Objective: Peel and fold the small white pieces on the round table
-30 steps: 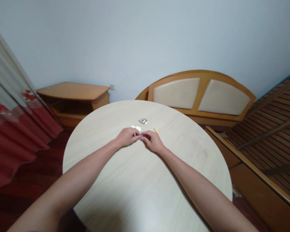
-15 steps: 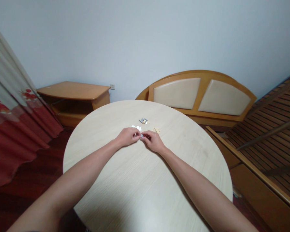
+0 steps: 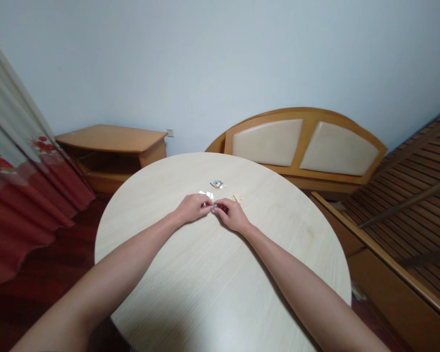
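My left hand [image 3: 195,208] and my right hand [image 3: 231,213] meet fingertip to fingertip over the round table [image 3: 190,274]. Between them they pinch a small bluish piece [image 3: 214,207], mostly covered by the fingers and too small to name. Just beyond my left hand lie several flat white pieces [image 3: 209,195]. Thin tan pieces [image 3: 236,198] rest close behind my right hand. Farther back sits a little heap of grey pieces [image 3: 216,184] with some tan ones mixed in.
A wooden cabinet [image 3: 110,138] stands behind the table on the left, beside a red and white curtain [image 3: 25,210]. Behind the table on the right are a wooden headboard [image 3: 266,142] with padded panels and a slatted bed frame [image 3: 418,205].
Both hands stay in nearly the same place with the small piece between them. The fingers have shifted slightly around it, and the view has moved a touch.
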A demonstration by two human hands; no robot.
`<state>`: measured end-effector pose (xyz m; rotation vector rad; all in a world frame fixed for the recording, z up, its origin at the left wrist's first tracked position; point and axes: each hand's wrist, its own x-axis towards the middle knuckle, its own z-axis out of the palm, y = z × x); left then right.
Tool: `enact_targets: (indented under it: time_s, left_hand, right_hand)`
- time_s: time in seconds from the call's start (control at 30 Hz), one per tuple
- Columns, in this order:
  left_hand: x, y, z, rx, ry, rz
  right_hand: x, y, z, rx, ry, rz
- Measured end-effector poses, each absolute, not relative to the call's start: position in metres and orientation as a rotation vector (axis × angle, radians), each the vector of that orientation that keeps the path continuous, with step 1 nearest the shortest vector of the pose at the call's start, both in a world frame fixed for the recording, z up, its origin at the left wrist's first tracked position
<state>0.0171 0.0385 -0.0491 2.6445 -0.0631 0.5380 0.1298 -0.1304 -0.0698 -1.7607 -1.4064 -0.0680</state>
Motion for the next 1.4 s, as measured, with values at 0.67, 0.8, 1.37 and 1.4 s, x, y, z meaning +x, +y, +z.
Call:
enact_targets:
  time_s: [0.67,0.8,1.37,1.4]
  left_hand:
    - [0.0178,0.0400,-0.0508,2.646,-0.113,0.578]
    - [0.0180,0.0411,-0.0523,2.631,-0.126,0.591]
    - [0.0170,0.0426,-0.0477,2.637,-0.168,0.564]
    - [0.0168,0.0424,-0.0474,2.638,-0.166,0.562]
  right_hand:
    - [0.1306,-0.1299,-0.0716,-1.763,-1.393,-0.085]
    - [0.1307,-0.1297,-0.0723,-1.758,-1.381,-0.089]
    - [0.1294,-0.1306,-0.0706,-1.762,-1.380,-0.088]
    - [0.1293,-0.1307,-0.0704,-1.764,-1.380,-0.088]
